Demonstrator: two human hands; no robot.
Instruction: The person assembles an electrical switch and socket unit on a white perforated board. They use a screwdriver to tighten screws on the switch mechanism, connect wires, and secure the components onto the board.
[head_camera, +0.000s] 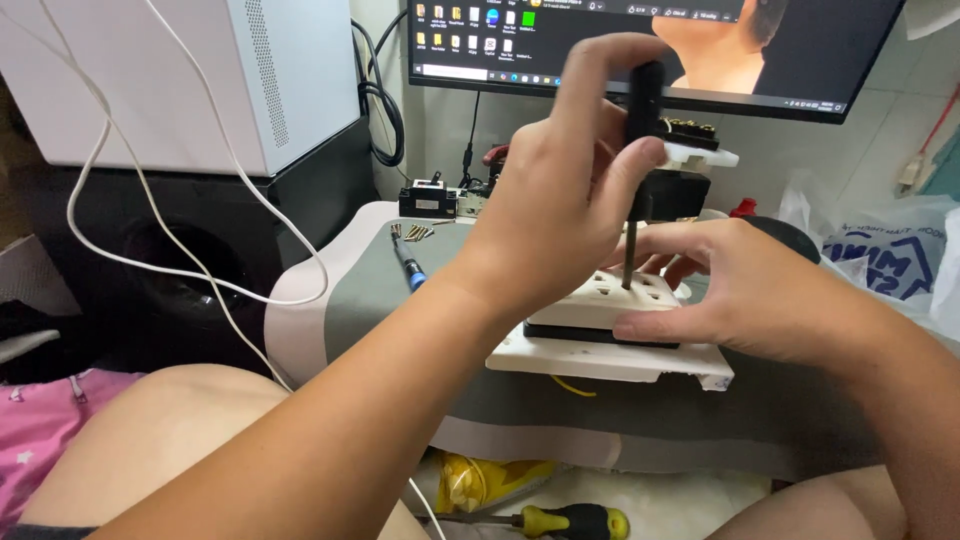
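Nearest us, a yellow-handled screwdriver (570, 521) lies on the floor below our arms. Our left hand (560, 215) is clenched around a black-handled screwdriver (640, 130), its shaft standing upright with the tip in the white socket block (610, 298). Our right hand (740, 290) grips that block's near edge, pinning it on a white plate (600, 358) on the grey worktop (370, 290). We judge the block light, stiff, smooth plastic that could skid, best held by its sides
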